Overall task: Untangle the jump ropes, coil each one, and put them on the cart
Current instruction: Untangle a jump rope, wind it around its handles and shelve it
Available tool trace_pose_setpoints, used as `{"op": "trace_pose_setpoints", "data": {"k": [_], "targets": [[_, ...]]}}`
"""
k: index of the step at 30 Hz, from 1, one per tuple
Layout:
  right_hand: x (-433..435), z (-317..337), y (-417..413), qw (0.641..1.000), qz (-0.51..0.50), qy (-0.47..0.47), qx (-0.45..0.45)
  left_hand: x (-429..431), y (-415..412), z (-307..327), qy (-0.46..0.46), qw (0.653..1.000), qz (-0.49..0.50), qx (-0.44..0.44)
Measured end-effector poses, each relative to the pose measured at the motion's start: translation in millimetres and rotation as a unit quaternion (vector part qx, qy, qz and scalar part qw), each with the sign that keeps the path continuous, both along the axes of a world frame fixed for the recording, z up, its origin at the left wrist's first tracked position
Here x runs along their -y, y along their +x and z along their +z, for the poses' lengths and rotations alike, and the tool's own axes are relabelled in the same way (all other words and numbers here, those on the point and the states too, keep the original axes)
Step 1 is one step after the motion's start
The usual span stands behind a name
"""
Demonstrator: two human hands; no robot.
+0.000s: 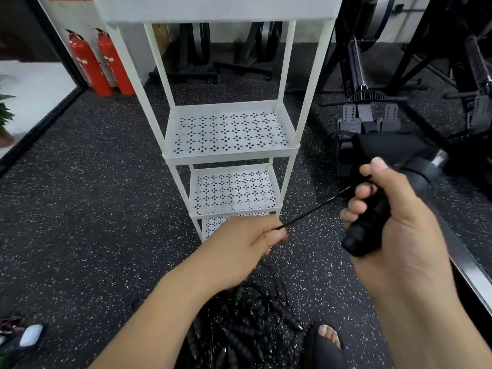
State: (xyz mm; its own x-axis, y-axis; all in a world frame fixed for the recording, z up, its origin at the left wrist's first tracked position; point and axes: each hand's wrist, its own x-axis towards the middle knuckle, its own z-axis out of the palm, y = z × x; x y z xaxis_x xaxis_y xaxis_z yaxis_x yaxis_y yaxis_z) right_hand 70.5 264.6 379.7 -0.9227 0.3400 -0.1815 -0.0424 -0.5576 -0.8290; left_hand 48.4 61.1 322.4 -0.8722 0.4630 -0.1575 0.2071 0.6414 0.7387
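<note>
My right hand [394, 217] grips the black ribbed handles [367, 225] of a jump rope, held upright at the right. A thin black cord [316, 206] runs taut from them down-left to my left hand [247, 243], which pinches it between thumb and fingers. Below my arms, a tangled pile of black jump ropes [255, 326] with several ribbed handles lies on the speckled floor. The white tiered cart [229, 155] stands straight ahead; its perforated shelves hold nothing that I can see.
Two red fire extinguishers [101, 62] stand at the back left by a wall. Black gym machines [399, 75] fill the right and rear. My sandalled foot [327, 339] is beside the rope pile. Small items, one of them white [29, 336], lie at the lower left.
</note>
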Motion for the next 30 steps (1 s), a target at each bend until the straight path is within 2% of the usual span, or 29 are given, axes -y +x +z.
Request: {"op": "trace_pose_setpoints", "data": {"k": [4,7,13,16,19,22,25,30], "targets": [[22,-11,4,0.996,0.079,0.019,0.048,-2,2,8,0.061,0.996,0.015,-0.055],[38,-18,8,0.990,0.125,0.049,0.048,-1,3,13,0.110,0.987,0.037,-0.114],[45,-18,11,0.982,0.105,0.154,0.016,-2,4,14,0.090,0.991,0.041,-0.089],[44,-12,9,0.989,0.106,0.097,0.014,-2,4,13,0.084,0.994,0.038,-0.065],[25,1,3,0.997,0.077,0.014,-0.006,-3,2,6,0.022,0.999,0.018,-0.042],[3,10,0,0.999,0.017,0.006,-0.034,-4,3,3,-0.004,0.999,-0.001,-0.032],[-4,6,1,1.000,-0.011,-0.012,-0.025,-4,3,7,0.013,0.999,0.012,-0.033],[7,3,4,0.999,0.047,0.004,-0.010,-3,4,13,0.069,0.995,0.048,-0.058]]}}
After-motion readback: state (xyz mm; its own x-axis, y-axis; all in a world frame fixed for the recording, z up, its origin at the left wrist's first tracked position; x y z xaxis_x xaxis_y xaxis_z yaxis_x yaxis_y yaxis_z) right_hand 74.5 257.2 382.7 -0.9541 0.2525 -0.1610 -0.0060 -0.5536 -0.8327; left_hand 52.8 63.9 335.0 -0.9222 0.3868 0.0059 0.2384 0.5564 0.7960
